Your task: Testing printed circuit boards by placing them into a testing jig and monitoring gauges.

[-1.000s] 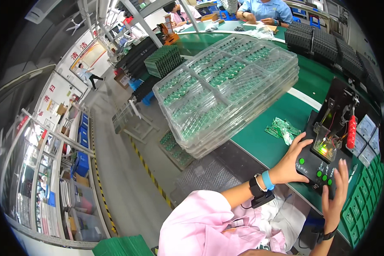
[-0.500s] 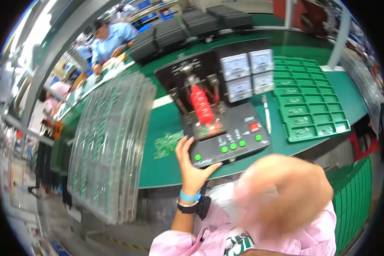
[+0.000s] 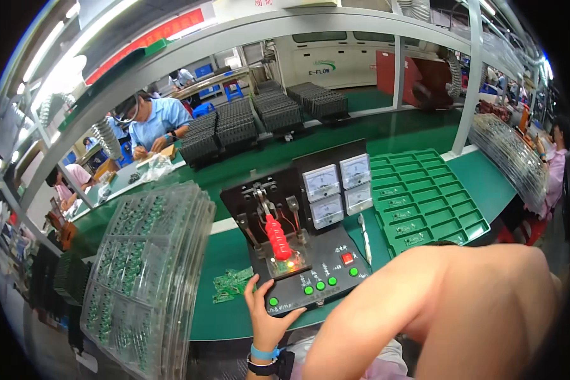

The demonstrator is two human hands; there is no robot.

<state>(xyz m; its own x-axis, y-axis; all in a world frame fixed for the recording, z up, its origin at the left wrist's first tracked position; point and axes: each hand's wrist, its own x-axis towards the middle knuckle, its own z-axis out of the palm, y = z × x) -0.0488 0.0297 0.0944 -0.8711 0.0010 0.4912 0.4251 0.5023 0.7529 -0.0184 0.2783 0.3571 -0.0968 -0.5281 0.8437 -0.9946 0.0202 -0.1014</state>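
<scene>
My left hand (image 3: pixel 269 320) grips the front left corner of a black test fixture (image 3: pixel 297 297), fingers along its left side and thumb at its front edge. A toggle clamp with a red handle (image 3: pixel 277 237) stands over a small circuit board (image 3: pixel 286 265), where a light glows. The fixture has green buttons, a red switch (image 3: pixel 348 258) and a panel of analog meters (image 3: pixel 323 183). Loose green circuit boards (image 3: pixel 231 285) lie left of the fixture. My right hand (image 3: pixel 437 297) and arm loom large and close at the lower right. Its fingers cannot be made out.
Stacked clear trays (image 3: pixel 139 266) with circuit boards stand at the left. A green compartment tray (image 3: pixel 424 190), holding some boards, lies at the right beside a white pen-like tool (image 3: pixel 365 237). Black racks (image 3: pixel 234 123) line the back. A co-worker (image 3: pixel 155 120) in blue sits far left.
The view has tilted up, showing more of the background. My right arm looms larger at the lower right. My left hand keeps its place on the fixture corner.
</scene>
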